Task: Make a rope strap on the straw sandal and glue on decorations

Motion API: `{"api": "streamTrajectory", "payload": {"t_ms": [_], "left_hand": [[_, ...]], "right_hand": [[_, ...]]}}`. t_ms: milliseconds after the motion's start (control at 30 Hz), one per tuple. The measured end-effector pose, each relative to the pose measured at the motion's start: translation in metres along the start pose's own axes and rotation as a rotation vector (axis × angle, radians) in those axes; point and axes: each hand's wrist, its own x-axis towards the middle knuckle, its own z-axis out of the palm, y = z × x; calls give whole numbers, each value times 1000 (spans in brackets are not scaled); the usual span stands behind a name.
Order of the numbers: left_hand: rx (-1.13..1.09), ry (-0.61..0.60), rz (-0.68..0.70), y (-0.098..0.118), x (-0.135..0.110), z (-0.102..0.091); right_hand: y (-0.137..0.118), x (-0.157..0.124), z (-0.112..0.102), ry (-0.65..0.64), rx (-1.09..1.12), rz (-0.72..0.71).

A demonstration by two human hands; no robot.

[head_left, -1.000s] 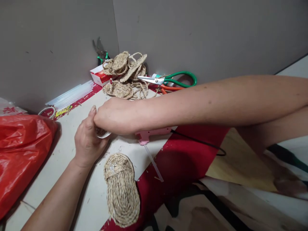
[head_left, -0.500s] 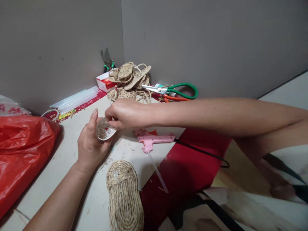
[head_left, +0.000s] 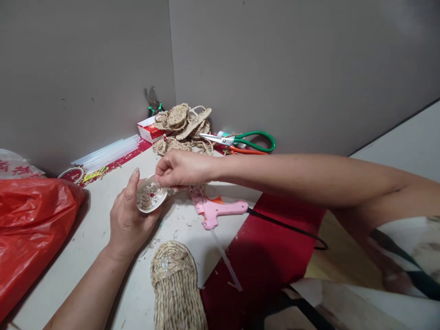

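My left hand (head_left: 132, 213) holds a small white cup (head_left: 150, 208), tilted so that its inside faces me. Clear and pale beads (head_left: 147, 196) lie in it, with a red one among them. Over the cup's right rim, my right hand (head_left: 178, 169) has its fingers pinched together; whatever is between them is too small to make out. Nearer to me lies a woven straw sole (head_left: 177, 293) with a band across its front and a shiny clear patch (head_left: 167, 264) on it. A pink glue gun (head_left: 222, 208) with a glue stick in it rests right of the cup.
At the back sit coiled straw pieces (head_left: 178, 117), a red-and-white box (head_left: 149, 130), pruning shears (head_left: 153, 103) and green-handled scissors (head_left: 254, 140). Clear glue sticks (head_left: 106, 153) lie at the back left. A red plastic bag (head_left: 37, 220) fills the left side. The gun's black cord (head_left: 288, 222) runs right.
The view has tilted up slightly, so things sit lower in the picture. My right hand has lifted a little from inside the cup to its rim, showing more beads.
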Motion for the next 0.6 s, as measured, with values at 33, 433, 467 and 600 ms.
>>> {"api": "streamTrajectory", "payload": {"t_ms": [33, 433, 467, 600], "left_hand": [[-4, -1, 3, 0, 0, 0], [2, -20, 70, -2, 0, -2], [-1, -22, 70, -2, 0, -3], [-23, -52, 69, -3, 2, -3]], "right_hand": [[-1, -1, 1, 0, -75, -25], [-17, -10, 11, -3, -771, -346], [-19, -10, 12, -65, -791, -366], [-28, -6, 16, -238, -898, -340]]}}
